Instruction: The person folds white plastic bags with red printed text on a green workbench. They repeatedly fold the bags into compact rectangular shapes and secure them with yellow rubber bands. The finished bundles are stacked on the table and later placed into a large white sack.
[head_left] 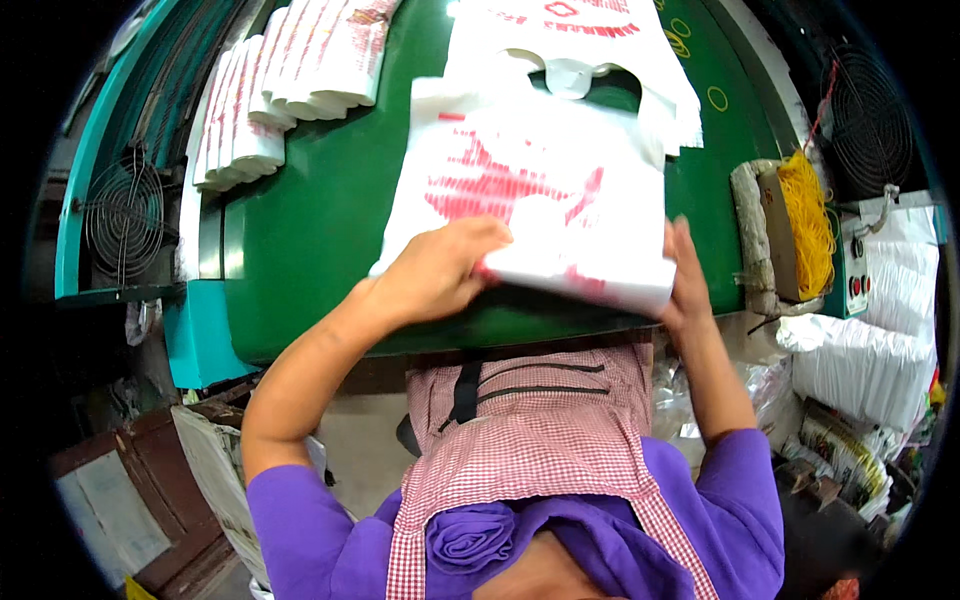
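White plastic carrier bags [540, 170] with red print lie stacked on a green conveyor belt [300, 260] in front of me. The near end of the stack looks folded or rolled over, its edge blurred. Over the near left part of that edge, my left hand [440, 265] is closed with its fingers curled on the plastic. At the near right corner, my right hand [686, 280] grips the stack from the side; its fingertips point away from me and its thumb is hidden. More printed white bags [560, 25] lie flat just beyond, partly covered by this stack.
Folded bundles of printed bags [325, 60] line the far left of the belt. Loose yellow rubber bands [717, 98] lie at the far right. A box of yellow bands [805, 220] and a control box with buttons [855, 285] stand at right. Fans [125, 215] flank the machine.
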